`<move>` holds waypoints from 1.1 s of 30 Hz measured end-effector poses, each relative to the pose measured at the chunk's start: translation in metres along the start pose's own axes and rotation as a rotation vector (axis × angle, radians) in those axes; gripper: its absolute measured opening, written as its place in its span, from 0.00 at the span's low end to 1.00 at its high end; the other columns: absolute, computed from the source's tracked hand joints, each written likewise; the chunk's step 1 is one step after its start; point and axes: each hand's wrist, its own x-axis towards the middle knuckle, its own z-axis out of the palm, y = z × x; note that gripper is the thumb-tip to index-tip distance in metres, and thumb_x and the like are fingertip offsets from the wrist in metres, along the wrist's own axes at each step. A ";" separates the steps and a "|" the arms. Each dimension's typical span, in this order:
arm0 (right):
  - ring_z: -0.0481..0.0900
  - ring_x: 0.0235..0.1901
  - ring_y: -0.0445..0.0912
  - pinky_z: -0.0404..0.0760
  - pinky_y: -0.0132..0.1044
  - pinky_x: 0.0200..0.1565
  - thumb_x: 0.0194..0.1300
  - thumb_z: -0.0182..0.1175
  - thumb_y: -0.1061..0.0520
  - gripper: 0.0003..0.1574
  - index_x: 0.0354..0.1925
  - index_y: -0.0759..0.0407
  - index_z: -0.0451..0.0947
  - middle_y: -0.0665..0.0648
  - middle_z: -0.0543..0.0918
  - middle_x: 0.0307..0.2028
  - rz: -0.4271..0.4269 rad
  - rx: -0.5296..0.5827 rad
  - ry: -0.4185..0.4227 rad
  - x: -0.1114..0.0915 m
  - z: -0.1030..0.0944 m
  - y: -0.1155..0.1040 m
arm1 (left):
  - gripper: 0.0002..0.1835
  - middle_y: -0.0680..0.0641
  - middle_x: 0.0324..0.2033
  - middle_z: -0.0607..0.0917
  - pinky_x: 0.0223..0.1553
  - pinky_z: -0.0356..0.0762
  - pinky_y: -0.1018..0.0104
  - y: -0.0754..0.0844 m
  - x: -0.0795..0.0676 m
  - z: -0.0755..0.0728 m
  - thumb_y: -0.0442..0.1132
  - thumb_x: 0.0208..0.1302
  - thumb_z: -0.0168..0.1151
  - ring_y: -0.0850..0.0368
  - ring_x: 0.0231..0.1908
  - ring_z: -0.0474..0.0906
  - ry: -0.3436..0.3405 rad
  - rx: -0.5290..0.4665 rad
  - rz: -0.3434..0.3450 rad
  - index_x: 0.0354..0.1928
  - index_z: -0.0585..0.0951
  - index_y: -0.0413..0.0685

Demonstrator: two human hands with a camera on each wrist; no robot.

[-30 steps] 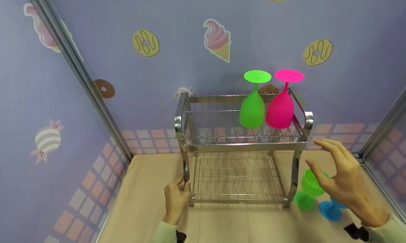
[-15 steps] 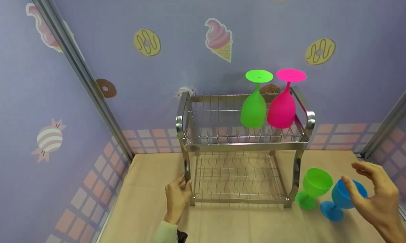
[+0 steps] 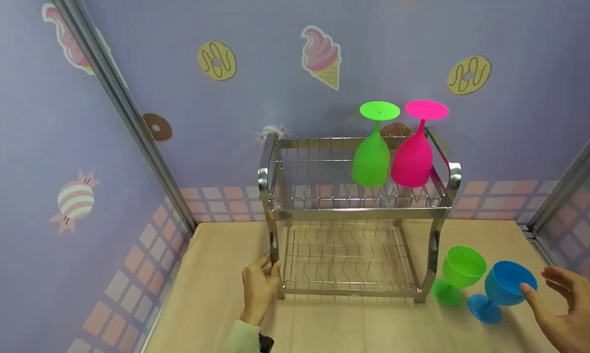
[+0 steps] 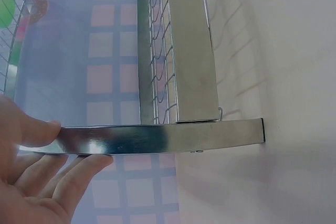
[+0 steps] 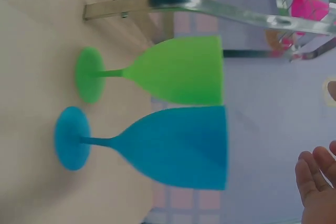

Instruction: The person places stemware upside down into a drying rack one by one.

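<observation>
My left hand (image 3: pixel 259 290) pinches the front left leg of the metal dish rack (image 3: pixel 358 214); the left wrist view shows the thumb on one side of the leg (image 4: pixel 121 139) and fingers on the other. Beside a blue goblet (image 3: pixel 509 283), my right hand (image 3: pixel 572 310) is held with fingers spread and nothing between them. In the right wrist view its fingers lie beyond the rim of the blue goblet (image 5: pixel 178 148). A green goblet (image 3: pixel 463 266) stands upright left of the blue one. Upside down on the upper tier sit a green goblet (image 3: pixel 371 161) and a pink goblet (image 3: pixel 412 161).
The rack's lower tier (image 3: pixel 348 255) is a wire grid with wavy dividers. A beige cloth (image 3: pixel 353 323) covers the table. Patterned walls (image 3: pixel 255 88) with metal corner posts (image 3: pixel 128 113) enclose the back and sides.
My right hand has moved right and down, from beside the rack's right edge to the right of the blue goblet, uncovering both standing goblets. My left hand stays on the rack leg.
</observation>
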 end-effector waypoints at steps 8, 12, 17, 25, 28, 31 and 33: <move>0.72 0.68 0.61 0.67 0.29 0.76 0.67 0.74 0.62 0.46 0.77 0.65 0.65 0.69 0.73 0.69 0.249 -0.042 0.042 -0.015 0.015 0.031 | 0.17 0.29 0.52 0.88 0.33 0.91 0.63 0.000 -0.001 -0.001 0.21 0.65 0.69 0.35 0.38 0.91 0.001 0.011 0.003 0.56 0.87 0.34; 0.70 0.73 0.64 0.65 0.39 0.80 0.68 0.73 0.60 0.49 0.79 0.64 0.61 0.71 0.72 0.72 0.320 -0.016 0.025 -0.019 0.022 0.040 | 0.17 0.29 0.51 0.89 0.32 0.91 0.64 -0.001 0.000 0.000 0.20 0.65 0.69 0.36 0.37 0.92 0.014 0.007 0.026 0.54 0.88 0.34; 0.64 0.79 0.63 0.63 0.43 0.82 0.66 0.75 0.59 0.56 0.82 0.60 0.56 0.71 0.66 0.77 0.422 0.095 -0.013 -0.027 0.034 0.051 | 0.17 0.29 0.50 0.89 0.33 0.91 0.64 -0.001 0.000 0.001 0.20 0.65 0.69 0.36 0.37 0.92 0.013 0.017 0.024 0.55 0.87 0.34; 0.54 0.84 0.59 0.61 0.36 0.81 0.60 0.81 0.59 0.69 0.86 0.51 0.48 0.67 0.54 0.83 0.627 0.375 -0.124 -0.032 0.051 0.073 | 0.19 0.26 0.51 0.88 0.35 0.92 0.60 0.001 -0.002 0.000 0.23 0.67 0.68 0.33 0.39 0.91 -0.012 0.017 -0.051 0.60 0.84 0.29; 0.50 0.84 0.62 0.57 0.45 0.84 0.60 0.81 0.57 0.72 0.87 0.49 0.44 0.68 0.50 0.84 0.675 0.423 -0.165 -0.030 0.055 0.080 | 0.19 0.27 0.52 0.88 0.34 0.92 0.60 0.002 -0.001 0.000 0.23 0.67 0.68 0.33 0.39 0.91 -0.010 0.011 -0.069 0.60 0.84 0.30; 0.48 0.84 0.66 0.55 0.54 0.83 0.62 0.80 0.53 0.74 0.87 0.51 0.41 0.69 0.46 0.85 0.691 0.395 -0.207 -0.028 0.059 0.083 | 0.19 0.27 0.52 0.88 0.33 0.92 0.62 0.002 -0.001 0.000 0.23 0.68 0.68 0.33 0.39 0.92 -0.009 0.003 -0.068 0.60 0.84 0.30; 0.48 0.83 0.67 0.56 0.57 0.82 0.63 0.80 0.52 0.74 0.87 0.54 0.40 0.70 0.45 0.85 0.695 0.377 -0.228 -0.027 0.061 0.084 | 0.20 0.26 0.52 0.88 0.33 0.92 0.62 0.002 -0.001 0.000 0.23 0.68 0.68 0.33 0.39 0.92 -0.011 0.001 -0.067 0.61 0.84 0.30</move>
